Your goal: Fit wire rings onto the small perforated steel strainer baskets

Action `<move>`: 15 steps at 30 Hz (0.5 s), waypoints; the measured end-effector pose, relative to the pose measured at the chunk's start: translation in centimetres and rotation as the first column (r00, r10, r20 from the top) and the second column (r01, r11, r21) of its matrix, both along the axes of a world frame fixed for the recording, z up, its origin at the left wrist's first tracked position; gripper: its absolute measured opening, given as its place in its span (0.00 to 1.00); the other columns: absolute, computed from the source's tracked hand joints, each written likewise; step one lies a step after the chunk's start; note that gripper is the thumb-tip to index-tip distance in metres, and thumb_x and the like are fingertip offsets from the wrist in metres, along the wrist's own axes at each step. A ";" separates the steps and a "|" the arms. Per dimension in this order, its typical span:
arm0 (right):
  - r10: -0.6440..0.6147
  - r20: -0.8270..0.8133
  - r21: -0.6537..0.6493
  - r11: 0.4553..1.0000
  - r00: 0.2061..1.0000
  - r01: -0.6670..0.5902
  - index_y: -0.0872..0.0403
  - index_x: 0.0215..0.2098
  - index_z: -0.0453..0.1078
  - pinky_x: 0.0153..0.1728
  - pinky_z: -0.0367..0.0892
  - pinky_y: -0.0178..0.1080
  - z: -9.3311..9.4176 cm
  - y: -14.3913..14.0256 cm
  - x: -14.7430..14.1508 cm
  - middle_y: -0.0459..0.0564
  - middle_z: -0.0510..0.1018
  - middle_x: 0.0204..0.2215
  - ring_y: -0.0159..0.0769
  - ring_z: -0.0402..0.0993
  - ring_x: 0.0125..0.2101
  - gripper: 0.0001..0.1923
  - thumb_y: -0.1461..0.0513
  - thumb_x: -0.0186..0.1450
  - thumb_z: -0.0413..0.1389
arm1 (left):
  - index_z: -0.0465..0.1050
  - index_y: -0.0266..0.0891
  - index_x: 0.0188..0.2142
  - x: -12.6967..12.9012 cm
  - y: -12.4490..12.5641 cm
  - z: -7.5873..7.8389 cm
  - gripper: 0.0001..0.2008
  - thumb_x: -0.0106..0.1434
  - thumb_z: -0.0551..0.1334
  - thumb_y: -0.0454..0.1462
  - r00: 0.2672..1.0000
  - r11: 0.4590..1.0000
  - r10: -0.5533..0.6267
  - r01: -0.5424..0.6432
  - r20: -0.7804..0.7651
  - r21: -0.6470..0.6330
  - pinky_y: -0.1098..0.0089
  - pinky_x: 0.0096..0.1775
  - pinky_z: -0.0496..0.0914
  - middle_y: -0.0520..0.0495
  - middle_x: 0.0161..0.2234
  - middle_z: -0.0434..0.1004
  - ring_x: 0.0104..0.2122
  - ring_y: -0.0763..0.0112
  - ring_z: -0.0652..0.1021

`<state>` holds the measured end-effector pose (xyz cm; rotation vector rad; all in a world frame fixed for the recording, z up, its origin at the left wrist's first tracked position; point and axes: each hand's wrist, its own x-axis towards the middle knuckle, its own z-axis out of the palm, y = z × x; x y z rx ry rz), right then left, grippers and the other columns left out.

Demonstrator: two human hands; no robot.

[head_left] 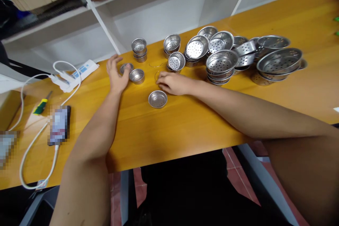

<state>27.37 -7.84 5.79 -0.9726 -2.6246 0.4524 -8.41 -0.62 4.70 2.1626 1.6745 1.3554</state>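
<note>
My left hand (118, 74) has its fingers spread beside a small perforated metal cup (123, 67), with the thumb over its rim. Right of that cup stands another small perforated cup (137, 76). The fingers of my right hand (173, 83) are curled down at the tabletop, closed on a thin wire ring (155, 75); the fingertips are partly hidden. A second wire loop (155, 66) lies just behind. Nearest to me is a shallow metal cup (158, 99). Behind my right hand a perforated cup (176, 61) sits stacked on another.
Stacked cups (139, 46) and another stack (172, 44) stand toward the back. Larger perforated metal bowls (222, 61) crowd the right side. At left are a power strip (79, 74), a white cable (22, 169), a green-yellow screwdriver (41, 106) and a phone (59, 125).
</note>
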 end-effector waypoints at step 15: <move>-0.189 0.387 -0.071 0.970 0.902 0.234 0.58 0.55 0.88 0.43 0.67 0.46 5.9 -1.7 0.3 0.64 0.92 0.54 0.51 0.87 0.49 0.14 0.69 0.85 0.58 | 0.85 0.48 0.62 3.9 -3.2 1.3 0.32 0.64 0.85 0.53 0.891 0.980 -0.159 0.090 -0.426 -0.178 0.15 0.92 0.39 0.34 0.80 0.81 0.92 0.19 0.61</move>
